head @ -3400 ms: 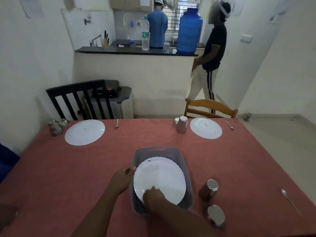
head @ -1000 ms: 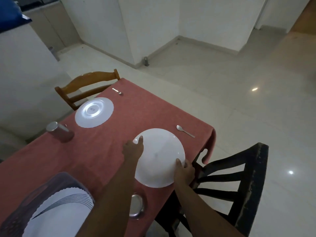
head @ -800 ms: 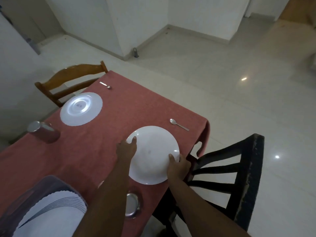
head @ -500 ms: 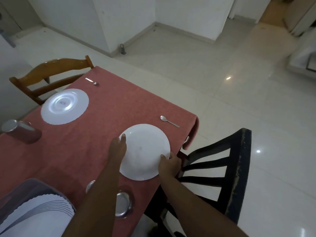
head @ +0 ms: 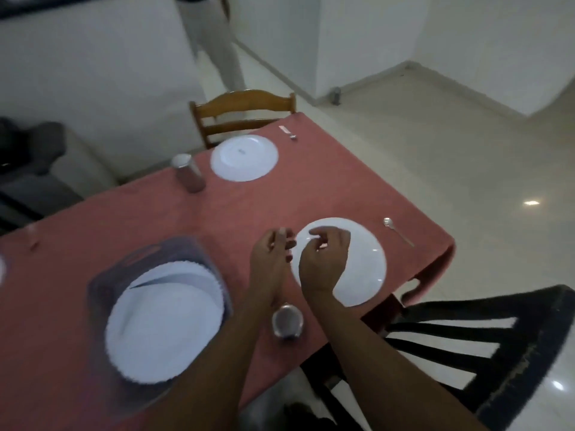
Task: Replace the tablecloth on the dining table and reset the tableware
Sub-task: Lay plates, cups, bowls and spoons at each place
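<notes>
Plate (head: 357,269) now flat on the red tablecloth (head: 217,219) near the corner | left hand (head: 273,247) and right hand (head: 323,253) lifted off, fingers loosely curled, empty | this setting's plate done; basket (head: 99,293) stack remains.

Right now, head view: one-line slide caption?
Both hands, left and right, hover empty over a white plate set on the red tablecloth.
</notes>
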